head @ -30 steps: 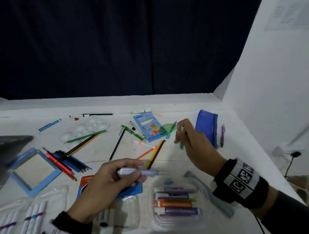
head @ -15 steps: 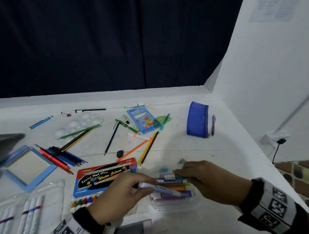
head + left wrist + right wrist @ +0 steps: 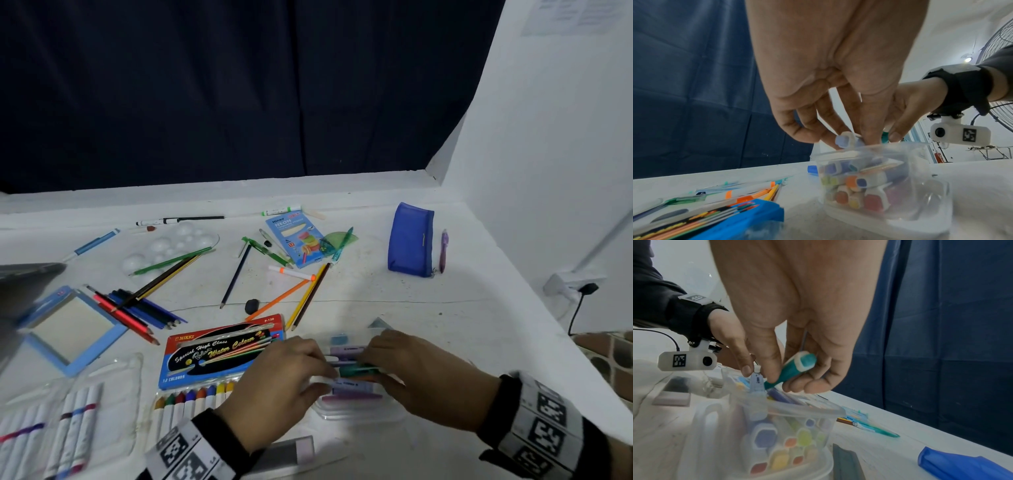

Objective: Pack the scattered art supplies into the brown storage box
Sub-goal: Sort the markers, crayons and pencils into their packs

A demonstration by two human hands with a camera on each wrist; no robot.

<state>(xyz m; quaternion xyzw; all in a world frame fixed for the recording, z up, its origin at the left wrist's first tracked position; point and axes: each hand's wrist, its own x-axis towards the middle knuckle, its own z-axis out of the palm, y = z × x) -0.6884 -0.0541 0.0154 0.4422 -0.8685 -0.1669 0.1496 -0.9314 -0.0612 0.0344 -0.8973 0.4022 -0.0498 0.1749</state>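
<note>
A clear plastic tub [image 3: 359,414] of coloured markers stands near the table's front edge, seen close up in the wrist views [image 3: 916,186] [image 3: 777,412]. My left hand [image 3: 318,371] [image 3: 838,139] pinches a lavender marker [image 3: 846,141] [image 3: 349,384] at the tub's rim. My right hand [image 3: 371,359] [image 3: 789,379] grips a teal marker [image 3: 795,369] [image 3: 356,371], its tip down among the markers in the tub. The two hands nearly meet over the tub. No brown box is in view.
A watercolour set [image 3: 222,353] lies left of the tub. Loose pencils [image 3: 137,305], a white palette [image 3: 164,246], a neon box [image 3: 296,240], a blue pencil case [image 3: 409,240], a blue-framed slate [image 3: 68,325] and a marker tray [image 3: 68,428] are spread about. A white wall bounds the right.
My right hand came back from the far pens with the teal marker and dropped to the tub. My left hand brought the lavender marker down to the tub's rim.
</note>
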